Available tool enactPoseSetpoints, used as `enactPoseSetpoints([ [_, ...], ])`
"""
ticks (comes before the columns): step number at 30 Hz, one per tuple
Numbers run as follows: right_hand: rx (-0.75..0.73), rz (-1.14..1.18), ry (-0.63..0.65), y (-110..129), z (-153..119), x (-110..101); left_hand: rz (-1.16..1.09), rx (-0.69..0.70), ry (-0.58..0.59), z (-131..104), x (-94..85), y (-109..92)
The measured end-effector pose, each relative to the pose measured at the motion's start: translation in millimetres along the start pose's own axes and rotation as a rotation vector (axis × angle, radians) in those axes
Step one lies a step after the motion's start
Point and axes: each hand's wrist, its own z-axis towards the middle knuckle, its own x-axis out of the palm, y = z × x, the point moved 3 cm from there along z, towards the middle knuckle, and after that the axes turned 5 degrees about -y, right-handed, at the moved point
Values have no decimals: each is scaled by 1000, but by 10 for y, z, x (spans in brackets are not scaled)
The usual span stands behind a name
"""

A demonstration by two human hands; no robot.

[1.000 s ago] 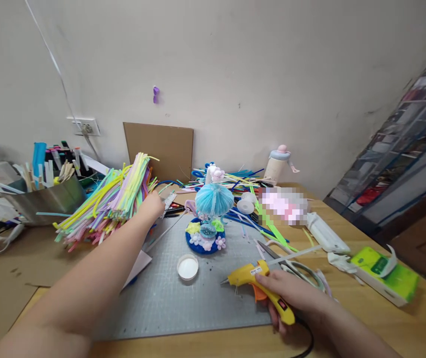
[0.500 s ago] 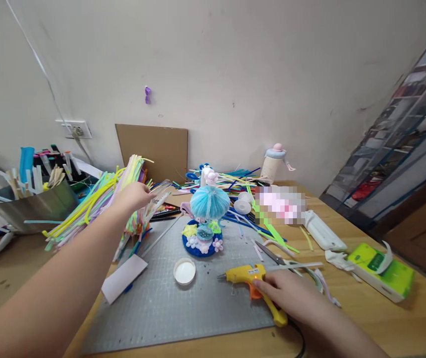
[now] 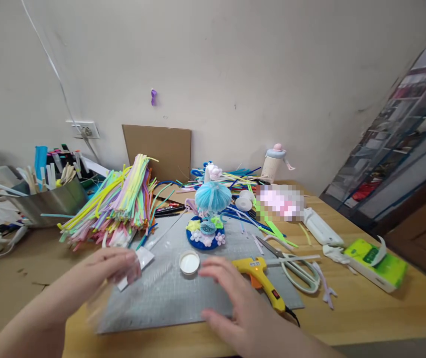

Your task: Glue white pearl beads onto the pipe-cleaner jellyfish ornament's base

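My left hand (image 3: 118,268), fingers closed, holds a clear plastic bag (image 3: 123,298) over the left part of the grey cutting mat (image 3: 168,311); motion blurs the bag and its contents cannot be made out. My right hand (image 3: 231,298) is open, fingers spread, just beside a small round white-filled lid (image 3: 189,263). To its right lies a yellow hot glue gun (image 3: 261,278), out of my grip. Beyond the lid stands a blue fuzzy ornament with a pompom-like dome (image 3: 213,198) on a dark blue base with small flowers. A white card (image 3: 145,257) lies partly behind my left hand.
Bundled pastel pipe cleaners (image 3: 131,199) are piled at the left, beside a metal container (image 3: 54,201) of sticks. Scissors (image 3: 298,273), a green packet (image 3: 377,263) and a white case (image 3: 323,227) lie at the right. A bottle (image 3: 272,163) stands by the wall.
My right hand has let go of the glue gun and moved left, opening. My left hand has drawn the clear plastic bag back from the pipe cleaners toward me.
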Motion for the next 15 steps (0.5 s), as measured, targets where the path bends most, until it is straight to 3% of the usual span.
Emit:
enactPoseSetpoints([
  [1,-66,-1,-40,35,48,56,-16,-2,174,-107,117,13],
  [3,-164,-7,-71,83,136,140,-29,-5,338,-283,314,-23],
  [6,-244,46,21,134,202,223,2,-16,429,-425,540,-151],
  [8,-174,133,45,120,197,243,4,11,482,-450,625,-210],
  [12,87,273,-79,-28,134,216,-203,91,353,-405,599,-158],
  [15,204,379,-97,-128,135,171,-351,190,239,-392,596,-85],
])
